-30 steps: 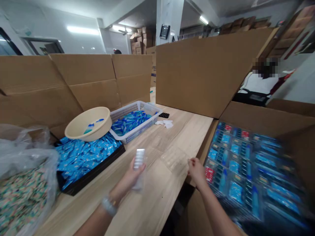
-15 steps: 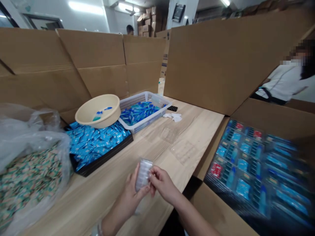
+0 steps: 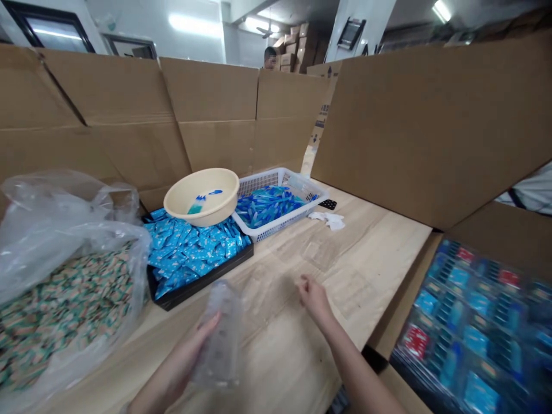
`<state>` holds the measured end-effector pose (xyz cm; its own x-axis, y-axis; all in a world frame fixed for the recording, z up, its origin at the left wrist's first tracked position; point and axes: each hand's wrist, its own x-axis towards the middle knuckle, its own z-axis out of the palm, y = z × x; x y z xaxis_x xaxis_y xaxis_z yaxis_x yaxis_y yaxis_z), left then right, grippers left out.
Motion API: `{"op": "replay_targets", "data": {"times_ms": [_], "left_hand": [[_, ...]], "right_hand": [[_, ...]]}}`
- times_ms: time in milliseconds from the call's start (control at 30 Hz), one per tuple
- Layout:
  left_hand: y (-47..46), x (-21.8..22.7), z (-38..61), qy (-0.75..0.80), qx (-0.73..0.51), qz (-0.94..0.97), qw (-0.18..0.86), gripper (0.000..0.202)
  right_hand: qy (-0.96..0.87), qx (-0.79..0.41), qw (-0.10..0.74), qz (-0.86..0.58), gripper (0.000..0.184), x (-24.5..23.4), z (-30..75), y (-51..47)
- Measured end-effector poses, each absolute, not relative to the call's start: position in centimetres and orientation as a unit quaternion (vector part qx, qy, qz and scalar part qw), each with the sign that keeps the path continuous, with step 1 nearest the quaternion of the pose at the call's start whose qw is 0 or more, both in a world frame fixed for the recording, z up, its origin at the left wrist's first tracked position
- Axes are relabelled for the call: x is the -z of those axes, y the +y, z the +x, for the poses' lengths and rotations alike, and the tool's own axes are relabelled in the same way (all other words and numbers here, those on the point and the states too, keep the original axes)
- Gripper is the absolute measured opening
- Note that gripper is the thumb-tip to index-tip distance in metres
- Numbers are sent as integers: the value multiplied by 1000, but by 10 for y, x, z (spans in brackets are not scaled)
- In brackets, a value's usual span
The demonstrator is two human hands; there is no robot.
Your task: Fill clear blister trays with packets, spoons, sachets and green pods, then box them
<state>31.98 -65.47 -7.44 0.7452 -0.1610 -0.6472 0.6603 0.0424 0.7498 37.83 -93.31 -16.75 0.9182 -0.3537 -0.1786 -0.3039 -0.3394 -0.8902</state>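
My left hand (image 3: 196,348) is closed around a stack of clear plastic blister trays (image 3: 219,336), held upright just above the wooden table (image 3: 379,253). My right hand (image 3: 314,296) hovers over the table to the right of the stack, its fingers curled and pinched on the edge of a single clear tray (image 3: 263,293) that lies flat on the wood. More clear trays (image 3: 319,253) lie flat farther back. The tray's outline is faint and hard to trace.
A black tray (image 3: 202,279) full of blue sachets, a beige bowl (image 3: 202,198) and a white basket (image 3: 280,204) of blue items stand at the left back. A plastic bag (image 3: 64,276) of sachets sits far left, a carton of packed blister packs (image 3: 470,322) right. Cardboard walls surround the table.
My hands have parted: the right one left the stack and moved right and forward to the table. The left hand lowered the stack. My view swung left.
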Motion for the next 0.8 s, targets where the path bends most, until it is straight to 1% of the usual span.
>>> {"op": "replay_targets", "data": {"times_ms": [33, 67, 133, 167, 200, 300, 400, 433, 500, 567, 600, 700, 800], "left_hand": [[-657, 78, 320, 207, 309, 606, 703, 57], [-658, 83, 320, 212, 322, 586, 713, 55], [-661, 91, 321, 211, 336, 544, 739, 53], [-662, 95, 321, 211, 343, 526, 749, 53], [-663, 97, 321, 216, 348, 514, 754, 53], [-659, 99, 321, 235, 347, 512, 749, 60], [-651, 94, 321, 253, 317, 531, 744, 65], [-648, 92, 321, 259, 306, 536, 743, 64], [-644, 86, 319, 272, 292, 545, 737, 63], [-644, 80, 317, 273, 289, 552, 733, 64], [-646, 77, 315, 269, 288, 556, 732, 65], [-652, 69, 308, 238, 285, 562, 739, 68], [-652, 65, 301, 225, 290, 561, 742, 67]], "right_hand": [[200, 54, 473, -856, 23, 163, 389, -945], [193, 80, 374, -904, 25, 159, 398, -955], [163, 87, 177, -967, 24, 157, 415, -969], [147, 75, 115, -980, 23, 159, 419, -971], [136, 59, 92, -985, 23, 161, 422, -970], [110, 45, 88, -989, 27, 171, 414, -955], [82, 68, 74, -992, 29, 174, 392, -933], [49, 81, 77, -993, 30, 174, 383, -925], [-75, 89, 101, -988, 35, 176, 366, -906], [-193, 66, 131, -970, 42, 181, 355, -880], [-214, 52, 141, -965, 43, 183, 352, -867], [-148, 54, 151, -976, 46, 186, 355, -839], [-8, 102, 132, -986, 50, 183, 355, -864]]}}
